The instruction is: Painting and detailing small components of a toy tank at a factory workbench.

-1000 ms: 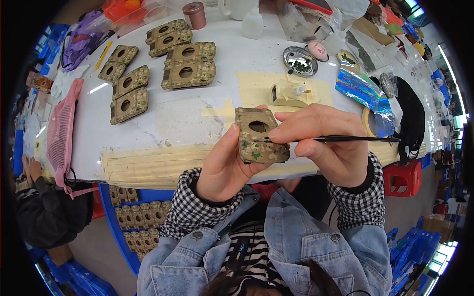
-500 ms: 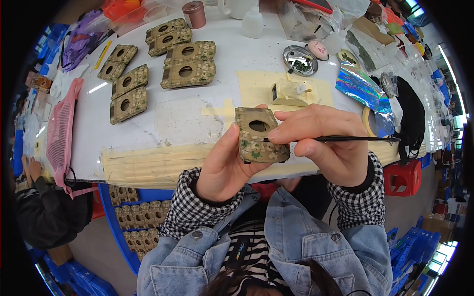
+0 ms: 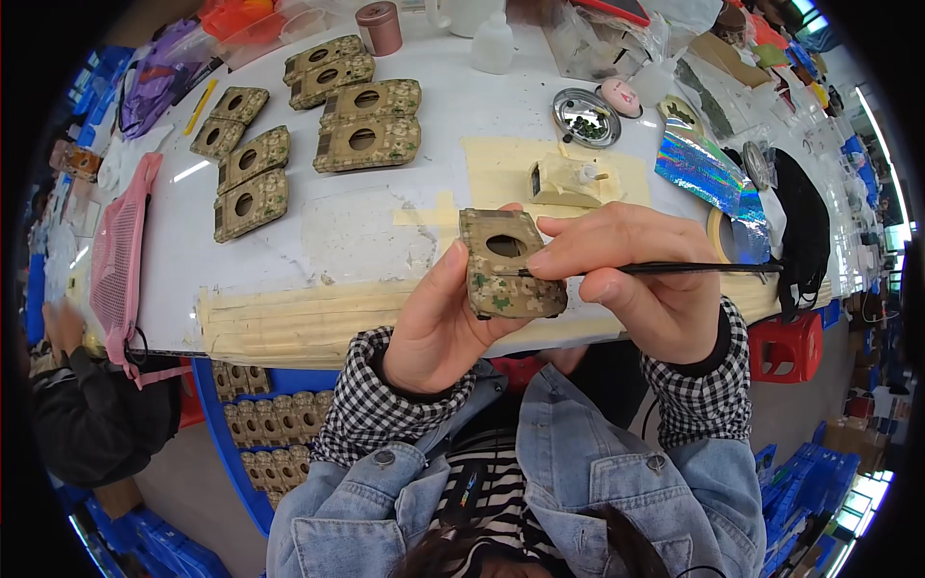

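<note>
My left hand holds a camouflage-patterned model tank hull above the front of the table, thumb along its left edge. The hull has a round hole in its top and is tilted up toward me. My right hand pinches slim black tweezers, held nearly level. Their tip reaches the hull's top just below the hole, and the right fingertips are close to its right edge. Whether the tip grips a small part is too fine to make out. Beyond my hands lies a round metal dish with small dark green pieces.
More camouflage hulls stand in groups at the back left. A tape-wrapped block sits behind my hands. Shiny blue holographic film and a black cloth item lie at right, a pink mesh bag at left. Below the table, a blue tray holds hulls.
The tweezers' tip and my right fingertips have shifted very slightly right on the hull. The left hand and hull stay put. At far left, another person's hand moves and is blurred.
</note>
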